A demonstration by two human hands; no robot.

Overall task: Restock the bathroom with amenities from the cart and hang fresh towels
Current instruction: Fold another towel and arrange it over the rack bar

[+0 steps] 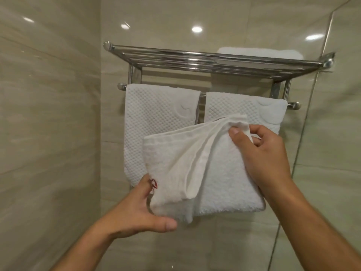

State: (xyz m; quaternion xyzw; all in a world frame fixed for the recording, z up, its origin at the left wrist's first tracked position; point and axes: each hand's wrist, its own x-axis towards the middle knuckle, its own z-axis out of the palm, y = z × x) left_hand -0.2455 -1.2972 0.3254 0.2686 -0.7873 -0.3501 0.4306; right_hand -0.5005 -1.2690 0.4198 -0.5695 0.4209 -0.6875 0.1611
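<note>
So the folded white towel point(205, 173) is up in front of the chrome rack point(205, 61), held in mid-air at about 6 o'clock from the hanging bar, partly covering the two waffle-weave towels point(160, 118) already draped there. Another folded towel point(259, 52) sits on the top shelf at around 1 o'clock.

Grip-wise: the left hand point(136, 210) has the lower-left corner, thumb curled under the bottom edge and fingers hidden behind the cloth, so it's pinching that corner. The right hand point(261, 151) pinches a loose top layer between thumb and fingers and lifts it up toward 12 o'clock, which leaves a floppy fold running down the middle.

Handling, my guess: it's plush terry, soft and light, zero stiffness, so it'll sag wherever it isn't supported. Not slippery, not fragile. Best place to take it is by two corners or along one edge so the layers open evenly; grabbing the middle would just bunch it.

Labels: there's a small red mark or stitched loop point(153, 183) at the corner by the left hand, too small to read. The waffle towels have an embossed curved motif, no legible text.
</note>
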